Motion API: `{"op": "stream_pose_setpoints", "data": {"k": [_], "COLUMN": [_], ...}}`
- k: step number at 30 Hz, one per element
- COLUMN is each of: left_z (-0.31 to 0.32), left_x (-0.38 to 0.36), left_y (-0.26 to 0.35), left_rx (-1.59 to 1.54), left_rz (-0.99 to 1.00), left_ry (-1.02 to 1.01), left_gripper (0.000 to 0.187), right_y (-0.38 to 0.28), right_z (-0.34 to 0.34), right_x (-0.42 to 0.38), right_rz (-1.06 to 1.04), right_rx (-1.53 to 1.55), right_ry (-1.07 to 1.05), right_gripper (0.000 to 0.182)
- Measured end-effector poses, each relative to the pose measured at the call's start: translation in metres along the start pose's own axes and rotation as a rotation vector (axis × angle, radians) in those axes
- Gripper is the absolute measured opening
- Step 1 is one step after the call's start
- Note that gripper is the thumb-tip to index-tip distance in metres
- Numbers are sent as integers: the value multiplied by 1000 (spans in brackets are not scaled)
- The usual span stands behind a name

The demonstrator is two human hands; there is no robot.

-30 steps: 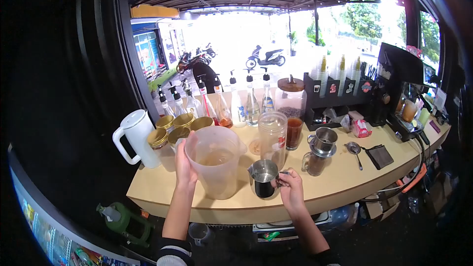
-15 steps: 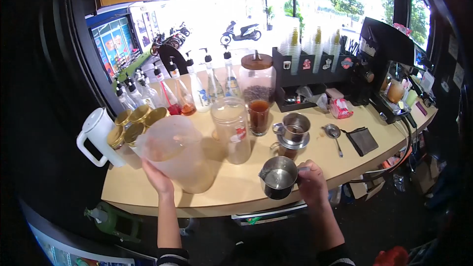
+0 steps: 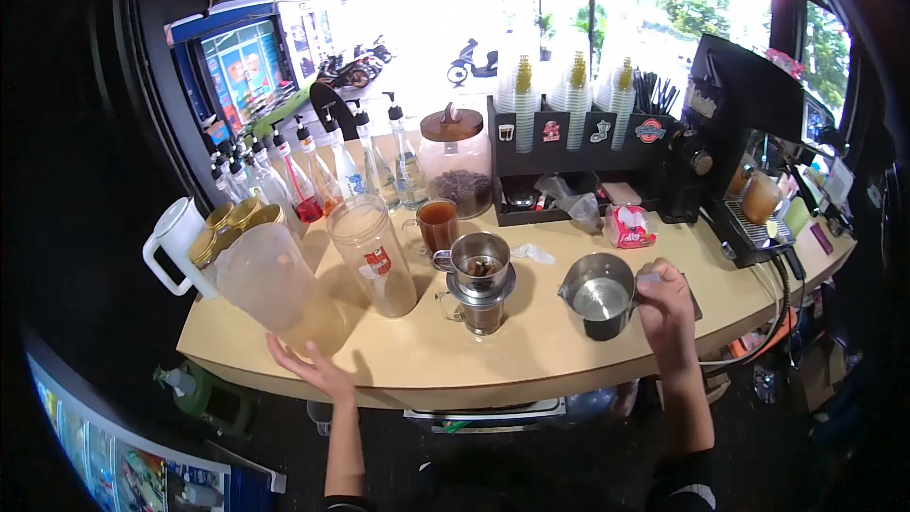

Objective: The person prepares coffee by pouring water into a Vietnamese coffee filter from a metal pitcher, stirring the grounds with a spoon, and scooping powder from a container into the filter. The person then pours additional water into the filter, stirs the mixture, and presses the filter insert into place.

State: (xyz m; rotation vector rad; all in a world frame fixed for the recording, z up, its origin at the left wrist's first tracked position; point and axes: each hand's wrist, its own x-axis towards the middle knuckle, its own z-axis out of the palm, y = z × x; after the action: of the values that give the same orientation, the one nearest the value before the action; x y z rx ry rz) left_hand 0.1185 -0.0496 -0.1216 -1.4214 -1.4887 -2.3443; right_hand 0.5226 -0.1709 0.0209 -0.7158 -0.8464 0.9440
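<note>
My right hand (image 3: pixel 664 306) grips the handle of a steel milk pitcher (image 3: pixel 598 294) that stands on the wooden counter (image 3: pixel 531 351) at the right. My left hand (image 3: pixel 308 368) hovers open at the counter's front edge, just below a large frosted plastic jug (image 3: pixel 272 286), not touching it. Between my hands stand a tall clear plastic jar (image 3: pixel 376 254) with a red label and a steel drip filter on a glass mug (image 3: pixel 480 283). A glass of dark tea (image 3: pixel 438 225) is behind them.
A white pitcher (image 3: pixel 173 246) and gold-lidded jars (image 3: pixel 232 221) sit far left, pump syrup bottles (image 3: pixel 318 175) behind. A lidded glass jar (image 3: pixel 456 161), a black cup-and-straw organizer (image 3: pixel 578 147), a red packet (image 3: pixel 630 226) and a coffee machine (image 3: pixel 739 147) line the back and right.
My left hand let go of the frosted jug and dropped back open. My right hand carried the steel pitcher to the right along the counter.
</note>
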Motion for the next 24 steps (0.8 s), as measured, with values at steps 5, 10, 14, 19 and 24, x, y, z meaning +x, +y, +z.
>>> {"op": "stream_pose_setpoints", "data": {"k": [5,10,14,19,24], "left_z": [28,90,133,166,172], "left_x": [-47,-42,-31,-11,3], "left_y": [38,74,69,58,63], "left_rx": [-73,-389,-629,-879,-707], "left_rz": [181,17,-139,-412,-300], "left_ry": [-340,-672,-820,-1347,-1570], "left_gripper": [47,62,78,90,93], "right_y": [2,9,18,20,15], "right_z": [-11,-1,8,25,42], "right_x": [38,63,76,95,108], "right_rz": [21,61,89,76,82], "right_rx": [24,-2,-29,-33,-121], "right_ry": [-92,-172,-187,-213,-207], "right_gripper": [8,8,8,9,12]}}
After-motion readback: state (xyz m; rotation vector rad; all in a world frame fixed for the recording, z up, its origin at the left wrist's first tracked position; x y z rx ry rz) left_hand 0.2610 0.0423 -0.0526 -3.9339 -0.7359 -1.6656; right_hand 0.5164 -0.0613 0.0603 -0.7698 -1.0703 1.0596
